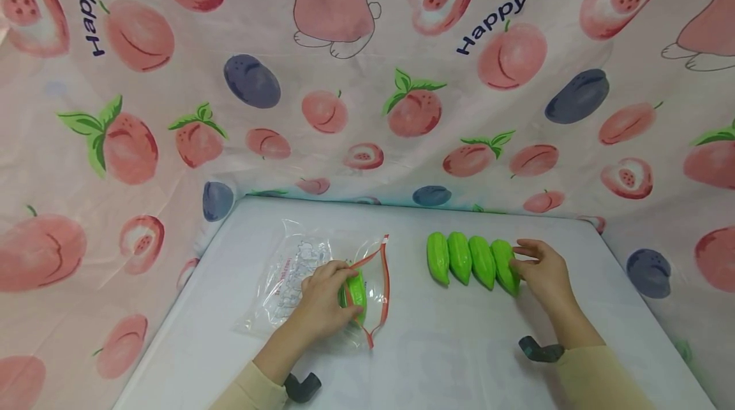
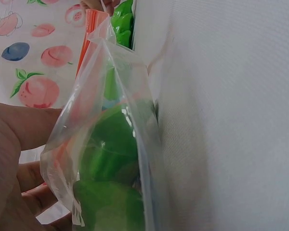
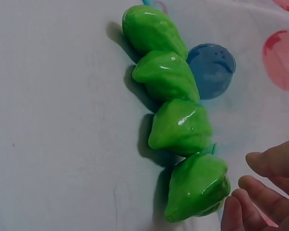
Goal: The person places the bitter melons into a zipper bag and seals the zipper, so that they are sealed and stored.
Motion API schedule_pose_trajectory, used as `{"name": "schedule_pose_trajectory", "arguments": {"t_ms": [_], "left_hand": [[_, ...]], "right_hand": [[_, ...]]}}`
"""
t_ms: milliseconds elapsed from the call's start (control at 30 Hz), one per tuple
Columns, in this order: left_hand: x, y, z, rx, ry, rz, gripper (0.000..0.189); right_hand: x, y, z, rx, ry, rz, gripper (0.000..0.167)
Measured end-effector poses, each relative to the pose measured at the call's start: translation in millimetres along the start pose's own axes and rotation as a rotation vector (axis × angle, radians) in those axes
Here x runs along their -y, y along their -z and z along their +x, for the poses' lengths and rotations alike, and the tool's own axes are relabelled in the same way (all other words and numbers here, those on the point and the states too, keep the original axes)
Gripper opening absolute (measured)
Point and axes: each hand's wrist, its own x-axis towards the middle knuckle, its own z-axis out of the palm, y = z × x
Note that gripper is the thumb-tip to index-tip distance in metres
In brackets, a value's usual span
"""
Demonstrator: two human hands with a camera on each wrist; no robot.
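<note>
A clear zip bag (image 1: 270, 308) with an orange-red edge lies at the left of the white table, its mouth spread towards the right. My left hand (image 1: 324, 298) grips the bag near that mouth, around a glossy green ridged fruit (image 1: 358, 295). Through the plastic in the left wrist view, more than one green fruit (image 2: 111, 144) shows. Several matching long green fruits (image 1: 459, 258) with pointed tips lie side by side at the right. Beside the rightmost fruit (image 3: 197, 187) is my right hand (image 1: 542, 273), fingers extended and apart, thumb at its side.
The white table (image 1: 448, 352) is backed by a curtain (image 1: 356, 78) printed with peaches and rabbits, which also hangs down both sides. Black wrist-mounted pieces (image 1: 540, 349) sit by both sleeves.
</note>
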Motion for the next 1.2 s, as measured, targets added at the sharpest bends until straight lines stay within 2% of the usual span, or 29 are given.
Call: {"name": "schedule_pose_trajectory", "arguments": {"t_ms": [233, 533, 933, 1200], "left_hand": [[0.5, 0.4, 0.3, 0.006, 0.003, -0.002, 0.066], [-0.2, 0.2, 0.5, 0.012, 0.015, -0.002, 0.065], [-0.1, -0.1, 0.2, 0.01, 0.01, 0.0, 0.064], [-1.0, 1.0, -0.1, 0.007, 0.009, -0.001, 0.064]], "right_hand": [[-9.0, -0.5, 6.1, -0.03, 0.005, -0.016, 0.056], [-16.9, -1.9, 15.2, -0.011, -0.033, -0.008, 0.058], [-22.5, 0.3, 18.2, 0.089, -0.055, -0.031, 0.065], [-22.8, 3.0, 15.3, 0.143, -0.062, -0.005, 0.069]]}}
